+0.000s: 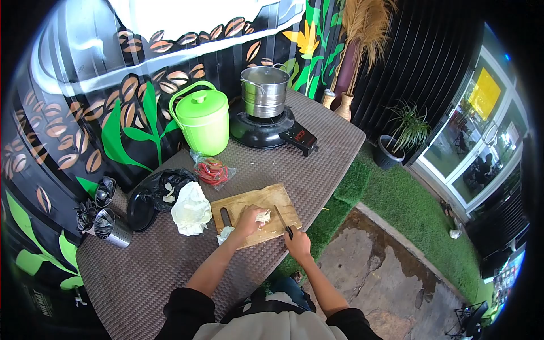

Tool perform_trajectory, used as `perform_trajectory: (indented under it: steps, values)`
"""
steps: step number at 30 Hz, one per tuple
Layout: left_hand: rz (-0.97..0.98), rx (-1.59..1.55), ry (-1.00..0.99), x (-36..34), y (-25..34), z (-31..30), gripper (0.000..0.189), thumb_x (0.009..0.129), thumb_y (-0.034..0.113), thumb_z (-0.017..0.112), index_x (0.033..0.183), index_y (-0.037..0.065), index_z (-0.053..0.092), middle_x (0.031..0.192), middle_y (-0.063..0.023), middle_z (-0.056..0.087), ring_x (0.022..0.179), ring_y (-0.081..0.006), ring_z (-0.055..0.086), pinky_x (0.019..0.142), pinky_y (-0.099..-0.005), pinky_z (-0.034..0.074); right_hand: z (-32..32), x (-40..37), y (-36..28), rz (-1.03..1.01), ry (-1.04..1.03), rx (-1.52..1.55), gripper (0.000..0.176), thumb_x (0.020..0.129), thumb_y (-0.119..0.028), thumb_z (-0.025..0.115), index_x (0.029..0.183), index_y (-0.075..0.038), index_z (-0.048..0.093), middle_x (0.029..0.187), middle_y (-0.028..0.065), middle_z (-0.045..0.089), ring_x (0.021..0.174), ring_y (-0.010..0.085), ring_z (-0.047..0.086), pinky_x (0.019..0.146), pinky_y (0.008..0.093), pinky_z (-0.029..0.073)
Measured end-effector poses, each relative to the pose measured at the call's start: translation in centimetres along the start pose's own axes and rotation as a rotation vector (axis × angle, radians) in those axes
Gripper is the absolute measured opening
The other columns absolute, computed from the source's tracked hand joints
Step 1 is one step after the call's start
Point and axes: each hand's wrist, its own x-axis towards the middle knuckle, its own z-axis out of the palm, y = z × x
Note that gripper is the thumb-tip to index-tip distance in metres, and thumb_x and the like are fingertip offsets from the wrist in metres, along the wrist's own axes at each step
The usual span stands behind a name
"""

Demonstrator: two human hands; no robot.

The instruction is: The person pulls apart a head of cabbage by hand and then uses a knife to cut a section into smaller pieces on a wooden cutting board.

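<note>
On a wooden cutting board (269,195), my left hand (247,221) presses its curled fingers on pale, cut pieces that look like cabbage (264,216). My right hand (298,245) grips the dark handle of a knife (281,217); its blade points away from me over the board, just right of the cabbage. A dark, narrow utensil (225,217) lies at the board's left side. Beside the near left corner is a pale leaf piece (225,234). A large, whitish, crumpled leafy head (191,208) sits left of the board.
Beyond the board, a clear bag of red chillies (213,171) rests near a green lidded bucket (203,122). A steel pot (264,93) stands on a black stove (263,129). Left are a black plastic bag (171,184), a black tray (141,208) and metal utensil holders (113,228).
</note>
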Motion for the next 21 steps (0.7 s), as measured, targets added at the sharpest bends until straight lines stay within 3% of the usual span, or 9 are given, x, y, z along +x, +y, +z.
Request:
perform_trajectory:
  steps: [8,21]
  values:
    - [-0.034,0.046,-0.065,-0.6,0.8,-2.1,0.065,0.049,0.009,0.086,0.11,0.0,0.063,0.108,-0.0153,0.059,0.104,-0.0334,0.052,0.091,-0.0396,0.042,0.6,0.3,-0.6,-0.071,0.006,-0.053,0.024,0.086,-0.027,0.055,0.089,-0.003,0.056,0.072,0.0227,0.064,0.068,0.0411,0.063,0.063,0.0501,0.052]
    - [-0.02,0.066,0.026,-1.7,0.8,-1.5,0.058,0.063,0.02,0.081,0.114,0.004,0.062,0.114,-0.0133,0.06,0.106,-0.0312,0.053,0.094,-0.0398,0.042,1.2,-0.9,-1.2,-0.044,0.004,0.0,0.025,0.088,-0.027,0.054,0.094,-0.003,0.055,0.072,0.0234,0.063,0.067,0.0416,0.063,0.062,0.0498,0.052]
